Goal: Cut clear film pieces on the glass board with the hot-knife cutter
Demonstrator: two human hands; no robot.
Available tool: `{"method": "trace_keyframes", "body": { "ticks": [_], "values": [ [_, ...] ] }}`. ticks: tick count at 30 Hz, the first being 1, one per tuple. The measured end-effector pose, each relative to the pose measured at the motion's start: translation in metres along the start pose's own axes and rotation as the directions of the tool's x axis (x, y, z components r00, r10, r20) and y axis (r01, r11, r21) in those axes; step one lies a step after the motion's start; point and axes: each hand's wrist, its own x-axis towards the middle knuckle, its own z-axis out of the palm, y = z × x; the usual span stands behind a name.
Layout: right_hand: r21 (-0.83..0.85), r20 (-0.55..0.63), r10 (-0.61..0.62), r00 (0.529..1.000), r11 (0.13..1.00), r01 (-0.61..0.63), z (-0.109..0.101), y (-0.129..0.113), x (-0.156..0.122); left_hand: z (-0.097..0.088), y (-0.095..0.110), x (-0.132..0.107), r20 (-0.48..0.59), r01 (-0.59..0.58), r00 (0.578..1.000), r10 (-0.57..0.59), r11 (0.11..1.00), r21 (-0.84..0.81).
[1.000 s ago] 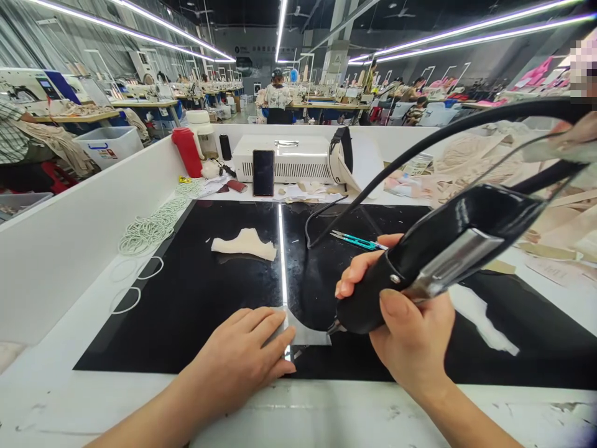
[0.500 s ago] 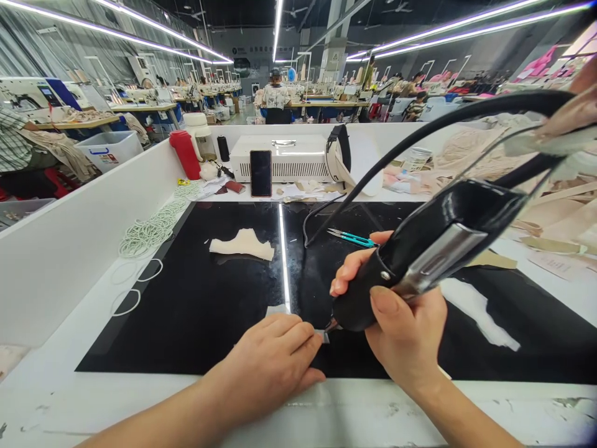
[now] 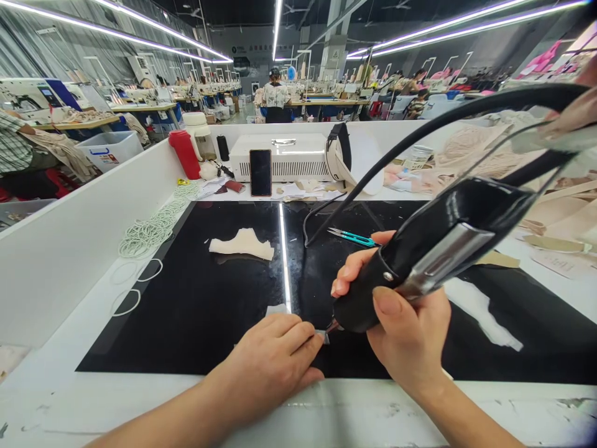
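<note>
My right hand (image 3: 410,330) is wrapped around a black corded hand tool (image 3: 368,295) with a long silver lever on its side. The tool slants down to the left, and its small metal tip is by my left fingertips. My left hand (image 3: 270,351) lies low on the black mat (image 3: 186,311), fingers together and bent, pressing on a small pale fabric piece (image 3: 277,309). Most of that piece is hidden under the hand. Teal-handled thread snips (image 3: 352,237) lie just behind my right fingers.
A white fabric piece (image 3: 241,244) lies on the mat's left, another (image 3: 482,313) on its right. Pale green cord loops (image 3: 144,239) are heaped at left. Behind stand a phone (image 3: 260,173), a white metal box (image 3: 298,146) and a red bottle (image 3: 184,154). A thick cable (image 3: 420,127) arches overhead.
My right hand and the tool have shifted very slightly to the right. My left hand stays almost still on the pale fabric piece.
</note>
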Motion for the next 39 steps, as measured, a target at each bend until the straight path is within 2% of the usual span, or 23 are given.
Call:
{"method": "trace_keyframes", "body": {
  "ticks": [8,19,24,26,29,33,36,39],
  "values": [
    [-0.008,-0.051,0.025,0.998,1.000,-0.025,-0.002,-0.002,-0.001,0.000,-0.003,0.000,0.003,0.004,1.000,-0.004,1.000,-0.005],
    [-0.029,-0.024,0.072,0.997,0.997,-0.072,-0.005,-0.003,-0.004,0.004,-0.005,0.001,0.021,0.001,1.000,-0.001,1.000,0.004],
    [0.001,-0.041,0.053,0.998,0.999,-0.053,-0.004,-0.010,-0.001,-0.006,-0.002,0.000,0.005,0.000,1.000,0.000,1.000,-0.028],
    [0.013,-0.005,0.057,0.998,0.998,-0.057,-0.002,-0.014,0.001,-0.015,-0.003,-0.003,0.000,0.009,1.000,-0.009,0.999,-0.049],
    [0.001,0.074,0.080,0.994,0.997,-0.081,0.006,-0.019,0.004,-0.030,-0.007,-0.015,-0.020,0.074,0.997,-0.076,0.995,-0.067],
    [0.033,0.147,0.066,0.987,0.997,-0.072,0.023,-0.019,0.007,-0.044,-0.013,-0.045,-0.020,0.287,0.957,-0.290,0.953,-0.102],
    [0.102,0.177,0.068,0.982,0.991,-0.087,0.038,-0.012,0.008,-0.045,-0.012,-0.063,0.004,0.421,0.906,-0.424,0.898,-0.128],
    [0.139,0.176,0.059,0.983,0.987,-0.084,0.051,-0.003,0.007,-0.040,-0.008,-0.069,-0.002,0.472,0.878,-0.478,0.867,-0.162]
  ]
}}
